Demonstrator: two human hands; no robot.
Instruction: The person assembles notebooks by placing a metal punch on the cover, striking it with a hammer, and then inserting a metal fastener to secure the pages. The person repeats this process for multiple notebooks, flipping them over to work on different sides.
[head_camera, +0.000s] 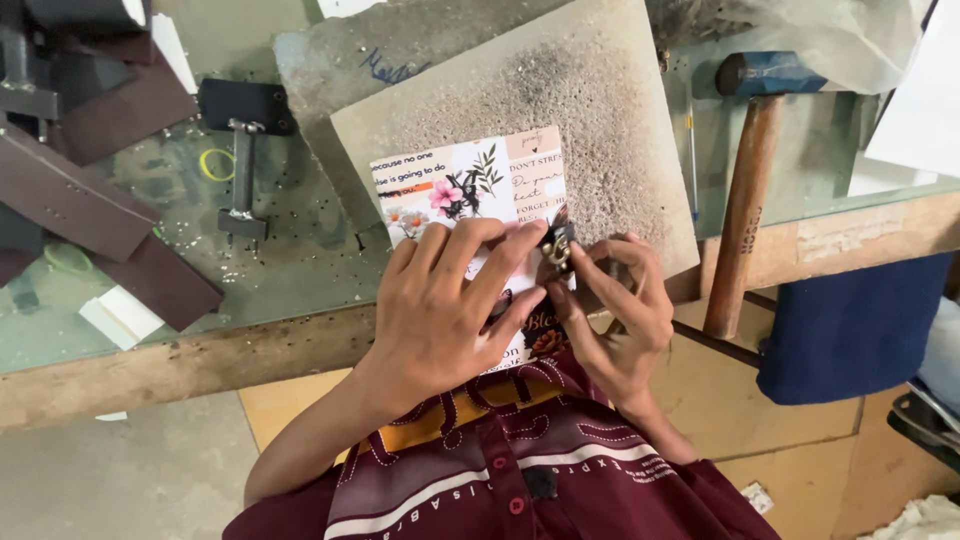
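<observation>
A printed card cover (470, 185) with flowers and lettering lies on a pitted grey board (560, 110) at the bench's front edge. My left hand (445, 310) lies flat on the cover's lower part, fingers spread and pressing it down. My right hand (610, 310) pinches a small metal clasp (556, 248) at the cover's right edge, thumb and fingers closed around it. My left fingertips touch the same clasp. The lower part of the cover is hidden under my hands.
A hammer (745, 190) with a wooden handle and blue-grey head lies to the right on the bench. A black metal hand punch (242, 160) stands at the left, beside dark brown leather strips (110, 210). Blue cloth (850, 330) hangs below the wooden bench edge (180, 365).
</observation>
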